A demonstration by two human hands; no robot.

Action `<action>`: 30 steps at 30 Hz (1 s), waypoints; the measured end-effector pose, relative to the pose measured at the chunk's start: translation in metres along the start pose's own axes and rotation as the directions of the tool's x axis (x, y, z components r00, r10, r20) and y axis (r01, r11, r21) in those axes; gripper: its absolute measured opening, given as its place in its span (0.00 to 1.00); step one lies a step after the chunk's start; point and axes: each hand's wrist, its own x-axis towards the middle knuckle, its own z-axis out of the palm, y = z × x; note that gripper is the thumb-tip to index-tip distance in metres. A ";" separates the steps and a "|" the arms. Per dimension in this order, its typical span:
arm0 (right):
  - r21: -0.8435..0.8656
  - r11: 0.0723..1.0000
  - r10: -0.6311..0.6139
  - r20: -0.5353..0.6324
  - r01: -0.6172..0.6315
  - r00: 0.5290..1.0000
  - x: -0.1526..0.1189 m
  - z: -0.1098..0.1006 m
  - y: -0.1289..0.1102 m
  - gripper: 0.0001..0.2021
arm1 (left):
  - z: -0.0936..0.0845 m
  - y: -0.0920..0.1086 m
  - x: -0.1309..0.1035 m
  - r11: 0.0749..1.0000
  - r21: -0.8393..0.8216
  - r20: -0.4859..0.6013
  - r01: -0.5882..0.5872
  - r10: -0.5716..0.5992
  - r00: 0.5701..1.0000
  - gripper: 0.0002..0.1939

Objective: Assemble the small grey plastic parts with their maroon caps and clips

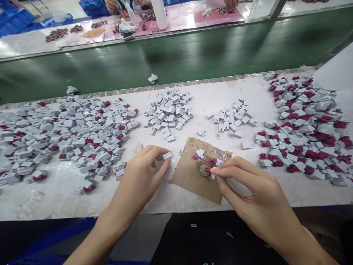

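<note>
Between the thumb and index finger of my left hand (143,173) is a small grey plastic block (167,155), held just left of a piece of brown cardboard (190,180). My right hand (248,187) pinches a grey and dark red plastic piece (209,169), its red end over a small round cap (204,168) with a ridged rim. The cap lies on the cardboard and seems to hold some liquid. Two more grey and red pieces, one of them a tilted piece (199,153), rest beside the cap. Wet spots mark the cardboard.
Grey and red pieces form a big pile at left (79,129) and another at right (306,125). Plain grey blocks (169,108) lie in two smaller heaps between them. Beyond runs a green conveyor belt (193,55). Other people's hands (231,3) work at the far table.
</note>
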 end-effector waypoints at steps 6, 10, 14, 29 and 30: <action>0.073 0.996 0.049 -0.023 -0.047 0.999 0.003 -0.003 -0.002 0.09 | -0.003 -0.003 0.007 0.999 0.028 0.010 -0.032 0.032 0.999 0.08; 0.246 0.962 0.142 -0.092 -0.116 0.985 0.008 -0.012 0.000 0.08 | -0.003 0.015 0.016 0.962 -0.272 0.123 0.025 0.009 0.992 0.09; 0.528 0.841 0.224 -0.135 -0.121 0.965 0.019 -0.018 0.012 0.08 | 0.012 0.048 0.032 0.610 -0.775 0.292 0.166 0.113 0.950 0.13; 0.611 0.785 0.233 -0.137 -0.104 0.963 0.026 -0.029 0.021 0.08 | 0.034 0.079 0.054 0.374 -0.897 0.350 0.234 0.283 0.893 0.07; 0.582 0.805 0.230 -0.130 -0.114 0.965 0.026 -0.031 0.019 0.09 | 0.034 0.080 0.054 0.390 -0.892 0.351 0.227 0.283 0.893 0.07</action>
